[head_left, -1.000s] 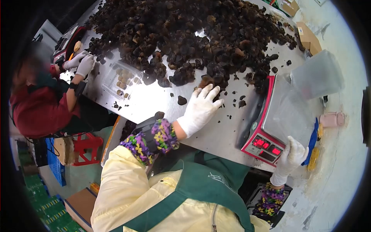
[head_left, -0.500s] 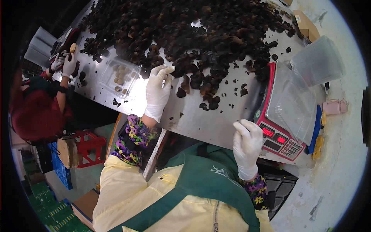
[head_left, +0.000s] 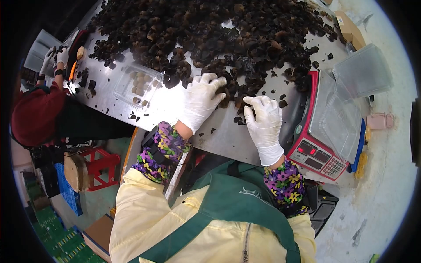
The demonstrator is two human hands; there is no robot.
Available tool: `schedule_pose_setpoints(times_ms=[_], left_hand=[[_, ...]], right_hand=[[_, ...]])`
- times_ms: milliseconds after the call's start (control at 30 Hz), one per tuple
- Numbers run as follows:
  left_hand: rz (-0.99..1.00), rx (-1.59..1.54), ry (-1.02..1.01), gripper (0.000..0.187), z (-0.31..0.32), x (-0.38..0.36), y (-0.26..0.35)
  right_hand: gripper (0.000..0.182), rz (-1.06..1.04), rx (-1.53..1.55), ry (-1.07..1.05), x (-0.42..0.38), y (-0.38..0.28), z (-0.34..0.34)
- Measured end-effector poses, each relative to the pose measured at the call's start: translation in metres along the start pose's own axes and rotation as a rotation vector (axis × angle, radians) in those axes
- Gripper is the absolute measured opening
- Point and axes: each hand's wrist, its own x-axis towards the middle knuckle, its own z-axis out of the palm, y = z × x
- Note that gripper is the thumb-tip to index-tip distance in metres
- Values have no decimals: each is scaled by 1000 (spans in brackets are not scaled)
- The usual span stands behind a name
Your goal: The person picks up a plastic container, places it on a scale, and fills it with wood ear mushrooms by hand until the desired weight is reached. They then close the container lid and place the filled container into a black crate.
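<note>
A wide heap of dark brown, ear-shaped pieces like dried fungus (head_left: 197,35) covers the far part of the metal table (head_left: 215,140). My left hand (head_left: 202,100), in a white glove, rests at the heap's near edge, fingers apart and bent, its fingertips touching dark pieces. Just right of it is my right hand (head_left: 264,118), also gloved, with curled fingers beside the near pieces; I cannot make out anything held in it. Left of my left hand lies a clear plastic box (head_left: 138,87) with several round light brown items in it.
A red scale (head_left: 313,153) with a clear tray (head_left: 335,122) on it stands at the right, below stacked clear containers (head_left: 364,70). At the left a co-worker (head_left: 39,114) in dark red works with gloved hands near an orange-handled tool (head_left: 73,70). A cardboard box (head_left: 349,30) is at the far right.
My left hand has moved right and my right hand forward and left, both now at the heap's near edge. The co-worker's hands moved away from the table edge; the orange-handled tool now lies there.
</note>
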Motion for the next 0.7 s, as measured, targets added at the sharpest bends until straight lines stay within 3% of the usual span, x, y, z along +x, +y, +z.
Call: schedule_pose_setpoints(times_ms=[67, 133, 233, 267, 333, 467, 500, 600, 633, 700], left_hand=[[-16, 12, -202, 26, 0, -4, 3], [48, 30, -130, 21, 2, -7, 0], [-420, -606, -130, 10, -6, -11, 0], [-420, -605, -131, 10, -8, -13, -3], [-601, -1198, -148, 12, -15, -19, -11], [-613, -1262, -170, 21, -22, -30, -26], [-823, -1390, -47, 28, -40, -23, -7], [-953, -1636, 63, 27, -40, -17, -26], [-952, -1637, 60, 27, -37, -12, -28], [-767, -949, -109, 31, -28, 4, -30]], right_hand=[[18, 5, 1, -14, 0, -2, 2], [18, 3, 38, -25, -2, -2, 4], [18, 47, 74, -35, -7, 5, 5], [18, 48, 75, -36, -8, 6, 5], [18, 73, 98, -40, -7, 7, 4], [20, 74, 81, -38, -9, 5, 3], [20, 78, 79, -42, -12, 6, 3], [30, 89, 54, -53, -12, 6, 6], [37, 98, 54, -66, -9, 3, 6], [54, 98, 32, -123, -4, 1, 10]])
